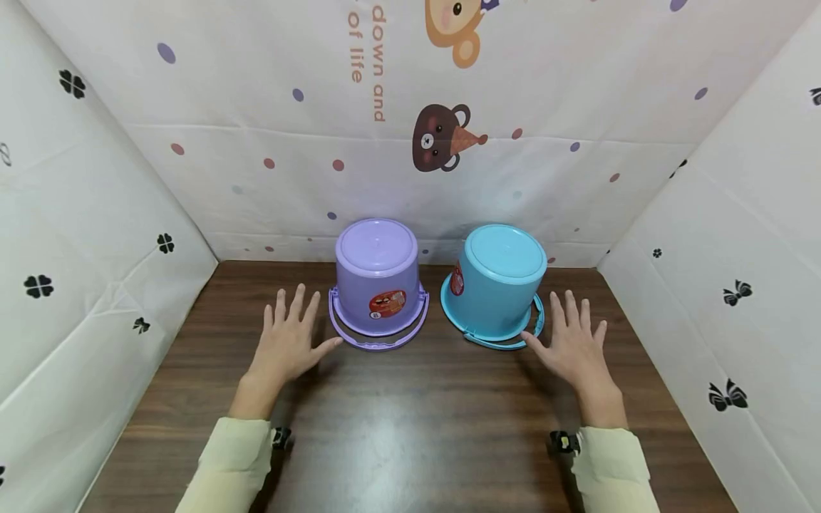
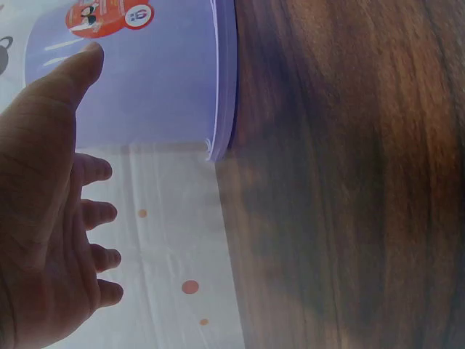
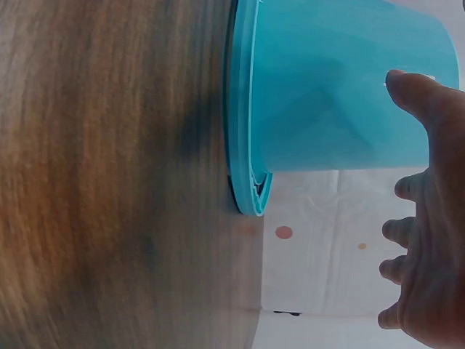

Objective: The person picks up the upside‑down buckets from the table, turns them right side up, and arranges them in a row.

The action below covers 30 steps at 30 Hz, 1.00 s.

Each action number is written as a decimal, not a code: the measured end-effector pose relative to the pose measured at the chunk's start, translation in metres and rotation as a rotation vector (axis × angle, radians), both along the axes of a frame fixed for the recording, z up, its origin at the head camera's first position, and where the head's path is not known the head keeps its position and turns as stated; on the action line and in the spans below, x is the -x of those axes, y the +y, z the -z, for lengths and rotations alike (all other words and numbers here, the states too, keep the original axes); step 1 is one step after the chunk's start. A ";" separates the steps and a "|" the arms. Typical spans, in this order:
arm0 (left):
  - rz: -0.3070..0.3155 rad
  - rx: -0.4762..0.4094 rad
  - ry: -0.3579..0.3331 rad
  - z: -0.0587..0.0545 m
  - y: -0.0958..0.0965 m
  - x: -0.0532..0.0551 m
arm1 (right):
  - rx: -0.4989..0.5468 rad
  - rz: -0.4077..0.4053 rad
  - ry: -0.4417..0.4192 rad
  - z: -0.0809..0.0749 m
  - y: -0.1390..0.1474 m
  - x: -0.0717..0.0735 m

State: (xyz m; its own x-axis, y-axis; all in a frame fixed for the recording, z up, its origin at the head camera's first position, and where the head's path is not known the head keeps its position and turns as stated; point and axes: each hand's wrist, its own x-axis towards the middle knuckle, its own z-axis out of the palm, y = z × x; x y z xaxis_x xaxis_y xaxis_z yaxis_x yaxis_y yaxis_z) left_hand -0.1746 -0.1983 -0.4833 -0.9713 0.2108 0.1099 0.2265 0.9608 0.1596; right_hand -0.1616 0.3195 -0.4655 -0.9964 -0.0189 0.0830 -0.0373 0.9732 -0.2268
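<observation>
Two plastic buckets stand upside down at the back of the table, bases up. The purple bucket [image 1: 377, 249] has a red oval label facing front, and its handle [image 1: 380, 346] lies on the table before it. To its right, the turquoise bucket [image 1: 503, 285] shows a red label on its left side; its handle lies toward the front right. My left hand [image 1: 288, 342] is spread out to the left of the purple bucket, holding nothing. My right hand [image 1: 574, 345] is likewise spread at the right of the turquoise bucket, its thumb near the handle; contact cannot be told.
The dark wood table [image 1: 385, 420] reaches to a white patterned cloth backdrop [image 1: 269, 192] right behind the buckets. Cloth side walls rise at the left [image 1: 83, 306] and right [image 1: 705, 299]. A narrow gap separates the two buckets.
</observation>
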 end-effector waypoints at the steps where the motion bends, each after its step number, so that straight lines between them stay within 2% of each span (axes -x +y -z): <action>1: 0.001 0.002 -0.001 0.000 0.000 0.000 | 0.000 -0.001 -0.002 0.001 0.000 -0.001; 11: 0.016 0.005 0.018 -0.001 -0.002 -0.001 | 0.023 -0.018 0.026 -0.002 0.002 -0.003; 18: 0.033 0.005 -0.012 -0.004 -0.002 0.000 | 0.068 -0.072 0.080 -0.005 -0.005 -0.007; 21: 0.047 0.000 -0.011 -0.007 -0.002 0.000 | 0.099 -0.114 0.156 -0.005 -0.010 -0.008; 24: 0.063 -0.007 -0.001 -0.010 -0.003 0.000 | 0.123 -0.161 0.273 -0.005 -0.017 -0.008; 30: 0.118 -0.028 0.072 -0.012 -0.004 0.002 | 0.156 -0.343 0.525 -0.005 -0.035 -0.004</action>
